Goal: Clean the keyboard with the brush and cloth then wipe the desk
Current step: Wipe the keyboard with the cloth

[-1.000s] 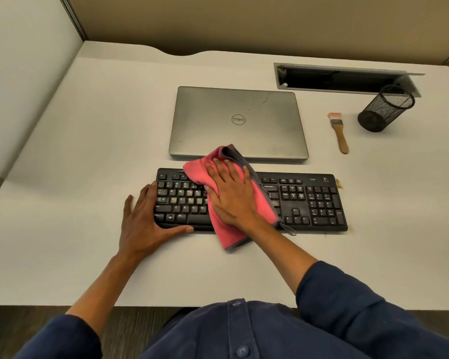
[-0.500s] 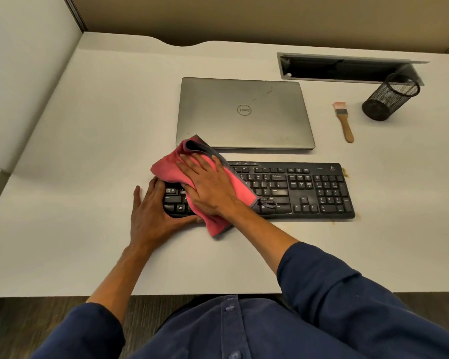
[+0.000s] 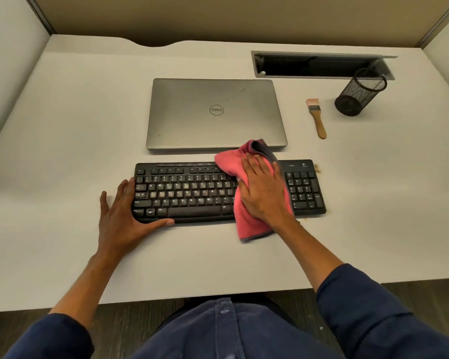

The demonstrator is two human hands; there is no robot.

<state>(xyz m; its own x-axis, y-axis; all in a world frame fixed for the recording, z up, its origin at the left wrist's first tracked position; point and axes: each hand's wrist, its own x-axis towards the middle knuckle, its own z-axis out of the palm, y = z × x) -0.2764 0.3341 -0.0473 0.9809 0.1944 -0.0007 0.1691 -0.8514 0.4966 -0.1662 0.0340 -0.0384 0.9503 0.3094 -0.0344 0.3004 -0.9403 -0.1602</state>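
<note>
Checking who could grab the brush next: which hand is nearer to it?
Right. The right hand presses the pink cloth below-left of the brush; the left hand holds the keyboard's far-left end.

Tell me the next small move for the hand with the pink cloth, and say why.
Probably slide the right hand and pink cloth rightward over the number pad. The cloth covers the keyboard just left of that pad, whose keys lie bare, and crumbs sit off the keyboard's far right corner. The left hand braces the left end, so the keyboard should stay put.
</note>
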